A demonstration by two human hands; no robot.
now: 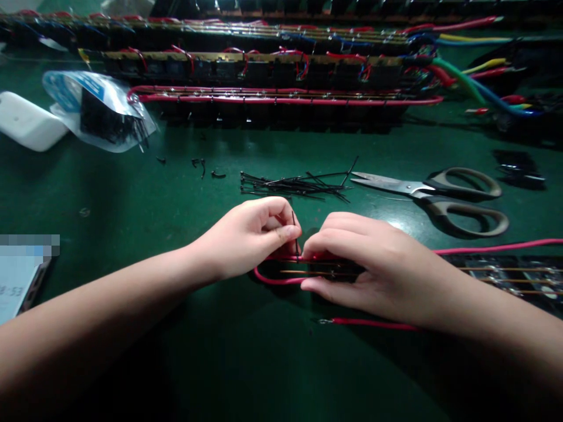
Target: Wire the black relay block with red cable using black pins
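Green tabletop | left grip: pinching black cable tie | right grip: holding red cable alongside | step, judged: tie tensioning | next move needs: steady cable, straight pull

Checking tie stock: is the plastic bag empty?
Not empty: black ties show through the clear plastic bag; how full, I cannot tell.

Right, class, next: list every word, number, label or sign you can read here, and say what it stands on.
"53", seemingly, on the lit screen at the left edge; characters before it are blurred.
Blue marking on the clear bag: too blurred to read.
No other text is readable.
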